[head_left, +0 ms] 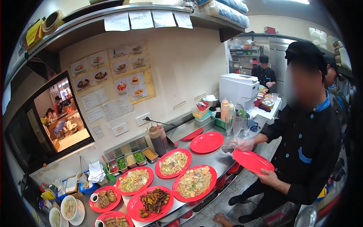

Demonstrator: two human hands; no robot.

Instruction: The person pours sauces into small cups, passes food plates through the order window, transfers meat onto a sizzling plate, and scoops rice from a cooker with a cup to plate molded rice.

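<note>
At the bottom edge, part of a hand (222,218) shows beside a dark sleeve; it seems to be my right hand, and its fingers are too cut off to read. It is over the floor side of the steel counter, apart from the plates. My left hand is out of view. Nearest on the counter are a red plate of noodles (194,182) and a red plate of dark stir-fried food (152,202). Further noodles lie on a left plate (133,181) and a back plate (173,163). Sliced meat with a sauce cup fills another red plate (105,199).
A co-worker in black (306,132) stands at right, holding a red plate (252,160); their gloved hand (244,143) is over the counter. A bare red plate (207,142), tall glasses (237,125), sauce bottles (155,138), topping trays (130,159) and soup bowls (77,217) stand around.
</note>
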